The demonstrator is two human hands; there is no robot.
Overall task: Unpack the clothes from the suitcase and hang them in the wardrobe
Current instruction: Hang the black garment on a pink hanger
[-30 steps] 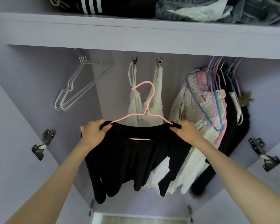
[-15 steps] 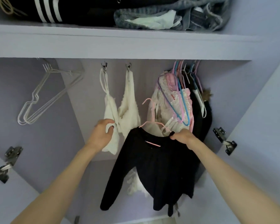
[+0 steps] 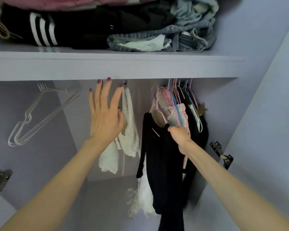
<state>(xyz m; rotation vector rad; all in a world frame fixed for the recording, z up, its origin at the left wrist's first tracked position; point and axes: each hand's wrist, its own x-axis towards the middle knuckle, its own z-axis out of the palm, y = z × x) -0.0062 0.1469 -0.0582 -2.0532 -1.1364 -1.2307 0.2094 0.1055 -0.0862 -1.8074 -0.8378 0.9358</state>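
Black top point(image 3: 163, 164): hung long axis downward on a pink hanger point(image 3: 158, 112), neckline turned up and to the left, sleeves trailing down, just left of the crowded clothes on coloured hangers point(image 3: 177, 105).
Right hand point(image 3: 179, 135): fingers were curled, pinching the top's right shoulder; the cloth lay below and left of the knuckles.
Left hand point(image 3: 105, 117): fingers were held straight and spread, raised beside a white lace garment point(image 3: 128, 130); contact could not be told.
Shelf point(image 3: 117, 65): folded clothes were piled above.

Soft, even daylight; wide-angle bending at edges, slight motion blur.
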